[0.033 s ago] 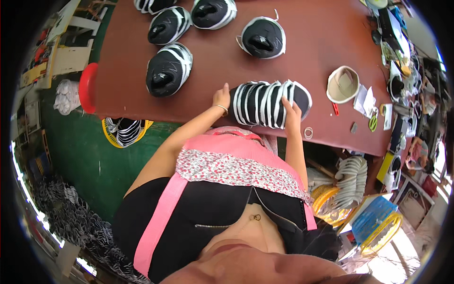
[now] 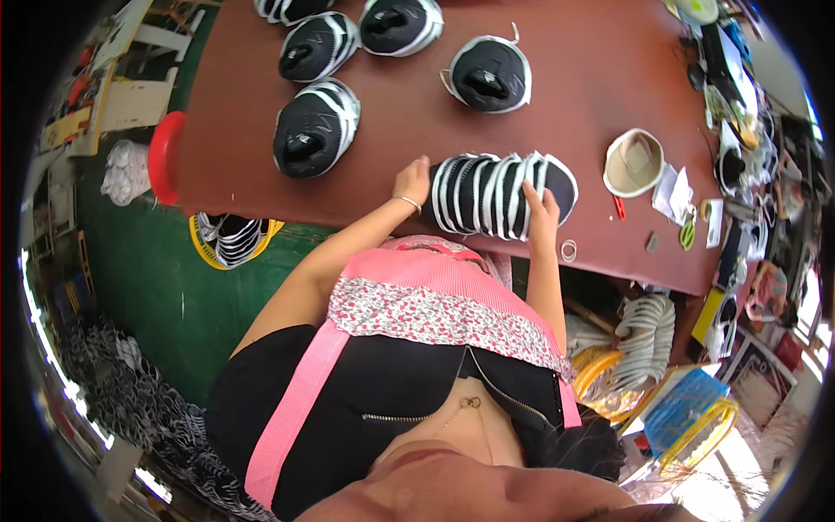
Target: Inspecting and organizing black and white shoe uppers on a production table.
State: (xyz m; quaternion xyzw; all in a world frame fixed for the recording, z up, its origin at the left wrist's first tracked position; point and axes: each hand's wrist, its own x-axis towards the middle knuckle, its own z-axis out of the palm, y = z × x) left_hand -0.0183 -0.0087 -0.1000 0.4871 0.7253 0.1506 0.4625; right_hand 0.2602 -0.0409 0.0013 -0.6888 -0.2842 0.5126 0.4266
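A row of black shoe uppers with white edges, nested one into another, lies on its side along the near edge of the brown table. My left hand is closed against the left end of this stack, its fingers partly hidden behind it. At the right end, my right hand grips the last uppers, fingers over their white edges. Farther off stand separate black uppers, one to the left and another straight ahead, with loose white strips hanging from it.
On the table's right lie a beige round container, a red-handled tool, white papers, green scissors and pale rings. A red stool touches the left edge. Below it, a yellow basket holds more uppers.
The whole scene sits slightly farther right in the picture. Both hands keep their hold on the stack of uppers, and the right fingers have shifted a little.
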